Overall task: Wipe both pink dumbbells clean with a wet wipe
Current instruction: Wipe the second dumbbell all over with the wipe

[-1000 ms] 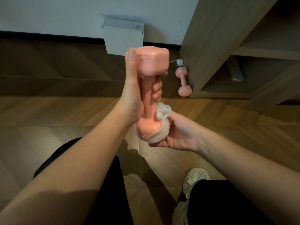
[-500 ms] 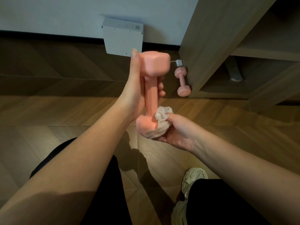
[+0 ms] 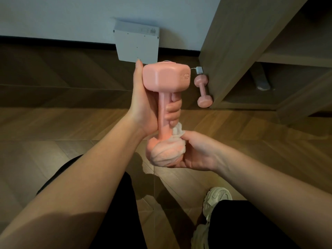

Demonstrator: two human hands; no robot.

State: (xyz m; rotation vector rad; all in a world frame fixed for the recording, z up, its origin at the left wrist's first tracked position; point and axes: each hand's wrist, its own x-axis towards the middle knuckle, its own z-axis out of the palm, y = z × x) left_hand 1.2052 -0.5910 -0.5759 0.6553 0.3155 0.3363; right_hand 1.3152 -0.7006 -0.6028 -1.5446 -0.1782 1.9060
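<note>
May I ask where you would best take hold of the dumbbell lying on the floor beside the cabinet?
Probably grip the floor dumbbell by its narrow bar between the heads, from above and its left: it lies flat, with the cabinet close on its right.

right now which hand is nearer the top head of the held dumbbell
Left. The left hand grips the handle, thumb against the top head; the right hand cups the bottom head through the wet wipe.
</note>
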